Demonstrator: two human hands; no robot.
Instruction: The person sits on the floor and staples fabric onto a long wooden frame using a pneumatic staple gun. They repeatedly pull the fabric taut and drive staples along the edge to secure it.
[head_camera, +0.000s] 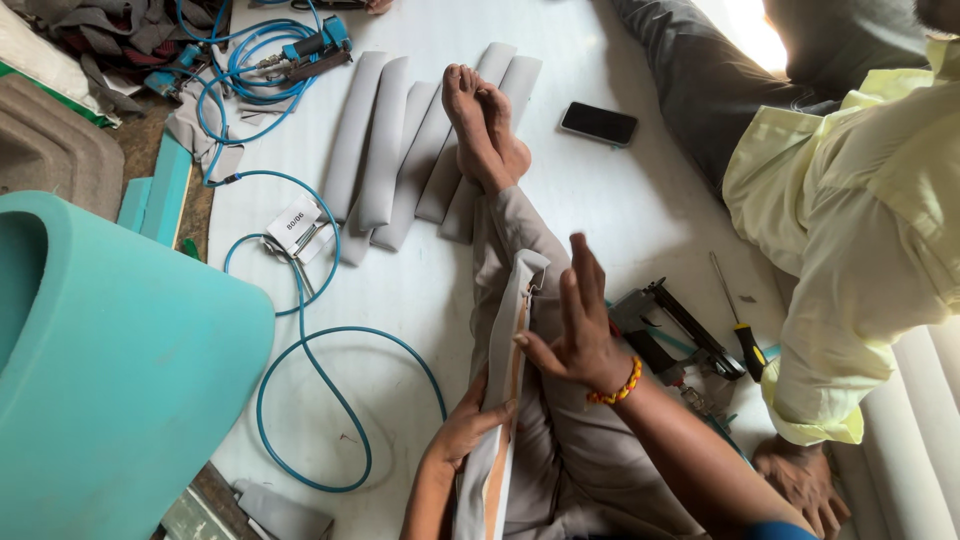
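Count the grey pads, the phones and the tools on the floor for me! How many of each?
Grey pads lying on the floor: 7
Grey pad held by left hand and right hand: 1
Phone: 1
Staple gun: 1
Screwdriver: 1
Total: 11

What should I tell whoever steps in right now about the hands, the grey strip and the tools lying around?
Left hand: gripping the lower part of the grey padded strip, which rests lengthwise on the outstretched leg.
Right hand: open, fingers spread, thumb touching the strip's edge; it holds nothing.
The strip's orange-brown underside shows along its lower half.
Finished-looking grey pads lie in a row by the feet.
Staple gun and screwdriver lie on the white floor to the right, untouched; blue hose loops on the left.
A co-worker in a yellow shirt sits on the right, hand on the floor.
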